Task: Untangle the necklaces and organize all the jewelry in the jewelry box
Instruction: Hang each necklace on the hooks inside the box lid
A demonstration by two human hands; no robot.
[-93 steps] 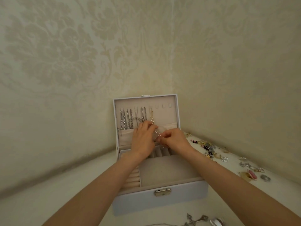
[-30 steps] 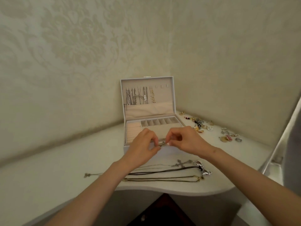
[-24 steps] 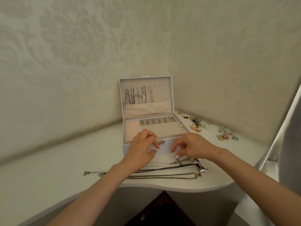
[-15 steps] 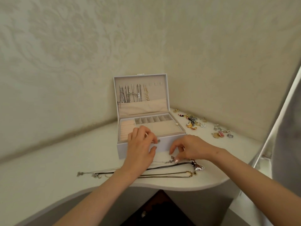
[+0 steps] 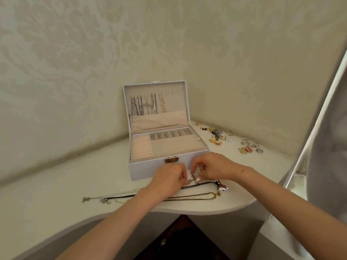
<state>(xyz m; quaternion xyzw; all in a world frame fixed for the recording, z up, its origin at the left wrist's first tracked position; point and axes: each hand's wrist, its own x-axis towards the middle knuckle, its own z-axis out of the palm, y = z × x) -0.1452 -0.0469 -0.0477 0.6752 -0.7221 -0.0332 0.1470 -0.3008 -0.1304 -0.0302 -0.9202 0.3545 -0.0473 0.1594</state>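
The white jewelry box (image 5: 142,170) stands open in the corner, with several chains (image 5: 144,105) hanging inside its lid. In front of it lie tangled necklaces: a black cord with a silver pendant (image 5: 222,187), a gold chain (image 5: 193,197) and a thin silver chain (image 5: 105,197). My left hand (image 5: 169,180) and my right hand (image 5: 212,168) meet just in front of the box. Both pinch a small silver cross pendant (image 5: 191,179) with their fingertips.
Loose earrings (image 5: 216,136) and rings (image 5: 249,147) are scattered on the white shelf (image 5: 56,184) to the right of the box. Patterned walls close in behind and at the right. The shelf's curved front edge runs just below the necklaces. A grey panel (image 5: 328,147) stands at far right.
Both hands came away from the lid's hooks and down over the front of the box. They now pinch the cross pendant on the shelf. The camera pulled back.
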